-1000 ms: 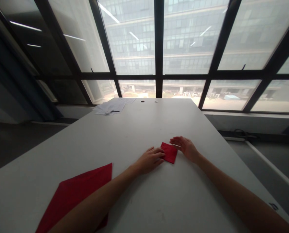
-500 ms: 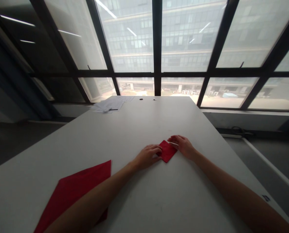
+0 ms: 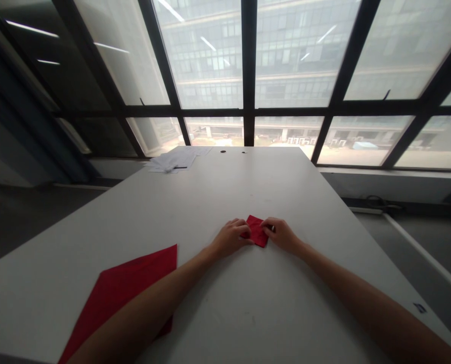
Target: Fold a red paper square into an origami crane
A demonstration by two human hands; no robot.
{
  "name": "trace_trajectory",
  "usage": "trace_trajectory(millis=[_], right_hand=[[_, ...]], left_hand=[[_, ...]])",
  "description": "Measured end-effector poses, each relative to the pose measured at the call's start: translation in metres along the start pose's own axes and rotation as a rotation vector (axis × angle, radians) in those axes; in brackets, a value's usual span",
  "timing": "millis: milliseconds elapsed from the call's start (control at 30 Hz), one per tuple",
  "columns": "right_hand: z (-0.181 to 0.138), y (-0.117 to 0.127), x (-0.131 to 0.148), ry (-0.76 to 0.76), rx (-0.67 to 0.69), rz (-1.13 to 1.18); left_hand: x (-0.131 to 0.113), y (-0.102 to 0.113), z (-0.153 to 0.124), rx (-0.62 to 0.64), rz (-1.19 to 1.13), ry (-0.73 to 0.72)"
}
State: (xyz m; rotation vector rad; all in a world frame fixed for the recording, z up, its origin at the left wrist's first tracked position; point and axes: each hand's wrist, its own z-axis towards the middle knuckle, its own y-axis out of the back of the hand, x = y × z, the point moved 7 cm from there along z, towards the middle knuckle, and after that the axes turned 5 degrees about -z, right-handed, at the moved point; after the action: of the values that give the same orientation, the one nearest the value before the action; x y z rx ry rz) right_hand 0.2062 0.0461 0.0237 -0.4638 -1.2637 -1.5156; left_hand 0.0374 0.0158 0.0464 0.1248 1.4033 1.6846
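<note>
A small folded square of red paper (image 3: 257,232) lies on the white table, turned a little at an angle. At its left edge, my left hand (image 3: 233,236) is closed on it, fingers on top and thumb along the near side. The right edge is pinched between the thumb and fingertips of my right hand (image 3: 279,232). My fingers cover both side edges of the square. A larger red sheet (image 3: 134,283) rests to the near left, partly hidden under my left forearm.
White papers (image 3: 172,161) with a dark pen (image 3: 180,167) on them lie at the table's far left corner. A small dark label (image 3: 420,307) is near the right edge of the white table (image 3: 248,177). Large windows stand behind it.
My right hand has come down and closed on the right edge of the folded red paper, which has turned slightly. My left hand has kept its hold.
</note>
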Motion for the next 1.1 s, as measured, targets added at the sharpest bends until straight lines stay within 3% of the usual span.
trace_trajectory(millis=[167, 433, 533, 733, 1100], right_hand=[[0.000, 0.003, 0.003, 0.033, -0.021, -0.076], [0.004, 0.031, -0.007, -0.031, -0.246, -0.083], [0.002, 0.029, 0.003, 0.022, -0.166, -0.076], [-0.006, 0.006, 0.032, 0.305, 0.204, -0.218], [0.001, 0.003, 0.007, 0.156, 0.107, -0.314]], left_hand=[[0.002, 0.000, 0.001, 0.008, -0.037, -0.001], [0.006, 0.000, 0.002, -0.033, -0.091, 0.027], [0.006, 0.000, 0.001, -0.050, -0.080, 0.037], [0.008, 0.001, -0.001, -0.075, -0.055, 0.052], [0.010, 0.001, -0.001, -0.096, -0.062, 0.079]])
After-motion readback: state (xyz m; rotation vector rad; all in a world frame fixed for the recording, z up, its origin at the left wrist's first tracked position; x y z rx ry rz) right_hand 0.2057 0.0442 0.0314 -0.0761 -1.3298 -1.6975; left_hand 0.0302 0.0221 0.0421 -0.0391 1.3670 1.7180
